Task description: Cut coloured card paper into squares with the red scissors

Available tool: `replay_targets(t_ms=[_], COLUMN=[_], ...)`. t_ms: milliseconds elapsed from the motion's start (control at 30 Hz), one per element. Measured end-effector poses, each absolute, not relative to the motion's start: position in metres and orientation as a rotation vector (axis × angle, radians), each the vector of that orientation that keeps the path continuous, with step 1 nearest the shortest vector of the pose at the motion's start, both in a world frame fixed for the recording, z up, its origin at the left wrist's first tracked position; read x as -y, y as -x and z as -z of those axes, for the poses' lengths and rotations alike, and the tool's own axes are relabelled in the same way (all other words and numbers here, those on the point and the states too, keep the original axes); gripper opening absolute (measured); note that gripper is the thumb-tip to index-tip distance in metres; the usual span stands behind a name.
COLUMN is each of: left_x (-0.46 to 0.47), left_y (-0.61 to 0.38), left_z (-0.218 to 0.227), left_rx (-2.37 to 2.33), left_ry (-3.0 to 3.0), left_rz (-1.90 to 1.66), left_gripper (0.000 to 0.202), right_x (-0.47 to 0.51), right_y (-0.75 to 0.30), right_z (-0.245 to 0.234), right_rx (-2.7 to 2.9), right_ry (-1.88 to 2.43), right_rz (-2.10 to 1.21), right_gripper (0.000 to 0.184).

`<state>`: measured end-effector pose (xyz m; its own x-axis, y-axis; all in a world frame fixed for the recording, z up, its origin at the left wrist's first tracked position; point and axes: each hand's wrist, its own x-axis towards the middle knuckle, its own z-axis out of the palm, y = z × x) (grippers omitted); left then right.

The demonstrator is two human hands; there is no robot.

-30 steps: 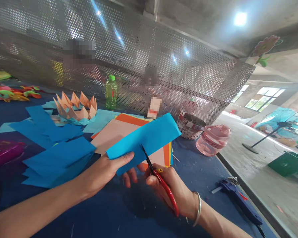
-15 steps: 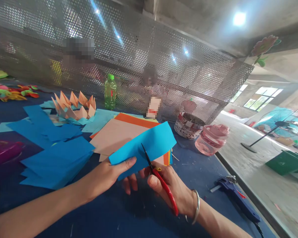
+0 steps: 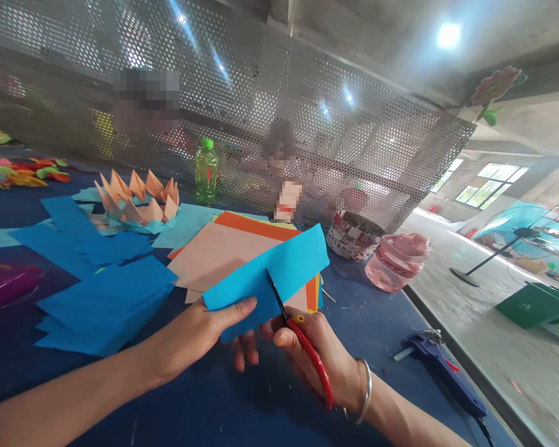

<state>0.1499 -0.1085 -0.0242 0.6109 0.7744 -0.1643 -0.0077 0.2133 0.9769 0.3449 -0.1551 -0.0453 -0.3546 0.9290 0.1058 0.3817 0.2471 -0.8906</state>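
Observation:
A strip of bright blue paper (image 3: 293, 264) is held by my left hand (image 3: 221, 320), thumb on top and fingers beneath it. In my right hand (image 3: 323, 347) are red-handled scissors (image 3: 315, 360), one dark blade lying across the face of the paper near its middle. The other blade is hidden under the sheet. Below the strip lies a stack of coloured paper (image 3: 214, 248), pale pink and orange on top. Cut blue paper pieces (image 3: 112, 298) are piled to the left of my left hand.
A ring of folded peach paper points (image 3: 142, 198) stands behind the blue pieces, near a green bottle (image 3: 207, 174). At right are a pink container (image 3: 395, 264), a patterned bowl (image 3: 354, 239) and a blue glue gun (image 3: 447, 372). A perforated metal screen (image 3: 242, 105) bounds the back.
The strip's right end has dropped and swung slightly left. The scissors and my right hand have shifted very little; my left hand keeps its grip.

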Motion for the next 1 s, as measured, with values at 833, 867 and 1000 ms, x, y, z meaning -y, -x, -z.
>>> replay_targets(t_ms=[833, 867, 1000], left_x=[0.114, 0.114, 0.112], left_y=[-0.148, -0.148, -0.148], left_z=[0.034, 0.034, 0.035], left_rx=[-0.628, -0.617, -0.589], left_ry=[-1.134, -1.123, -1.095], left_rz=[-0.483, -0.482, -0.481], left_gripper=[0.034, 0.033, 0.031], right_x=[0.156, 0.155, 0.156], right_y=[-0.345, -0.345, -0.344], right_z=[0.045, 0.046, 0.046], right_rx=[1.894, 1.887, 1.885], right_ry=[1.150, 1.145, 1.139], right_rz=[-1.033, -1.046, -1.063], right_gripper=[0.064, 0.064, 0.062])
